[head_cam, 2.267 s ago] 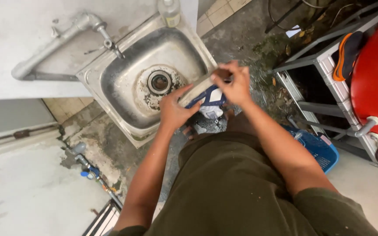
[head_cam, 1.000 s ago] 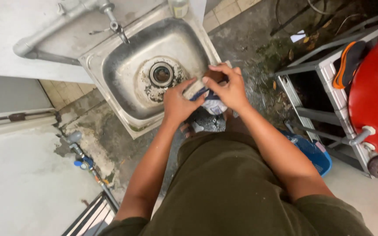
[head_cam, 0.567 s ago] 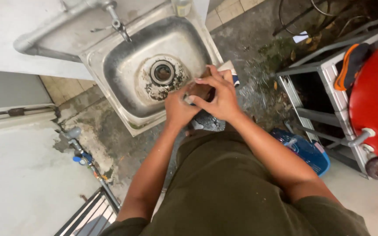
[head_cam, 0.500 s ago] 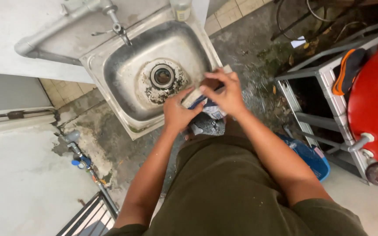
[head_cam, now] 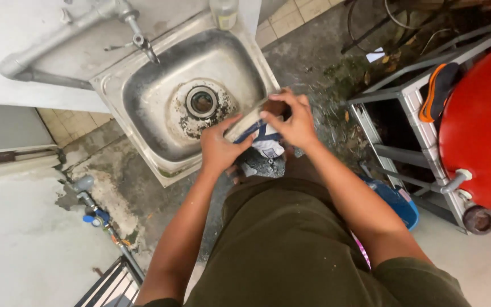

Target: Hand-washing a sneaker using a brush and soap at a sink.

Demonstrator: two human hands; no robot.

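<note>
I stand at the near right corner of a steel sink [head_cam: 143,77], looking straight down at my hands. My left hand [head_cam: 218,149] grips the near end of a flat grey block [head_cam: 246,118], thumb on top and fingers curled under it. My right hand [head_cam: 296,120] holds a small brown piece [head_cam: 275,107] against the far end of that block, fingers bent over it and fingertips pressing down. The block lies tilted over the sink's rim, half above the basin and half above the floor. I cannot tell for sure what the brown piece is; my fingers hide most of it.

Just below my hands sits a blue and white thing [head_cam: 265,142], perhaps a bag or cloth, touching the underside of the block as far as I can see. The sink has a round drain [head_cam: 201,102] in the middle with dark grime around it. A tap [head_cam: 140,41] hangs over the far left edge of the basin, fed by a grey pipe [head_cam: 46,42] along the wall. A clear bottle [head_cam: 223,12] stands at the far rim.

To my right is a metal rack [head_cam: 396,94] with a big red tank [head_cam: 481,125] beside it, and a blue basket [head_cam: 396,202] on the floor near my right arm.
</note>
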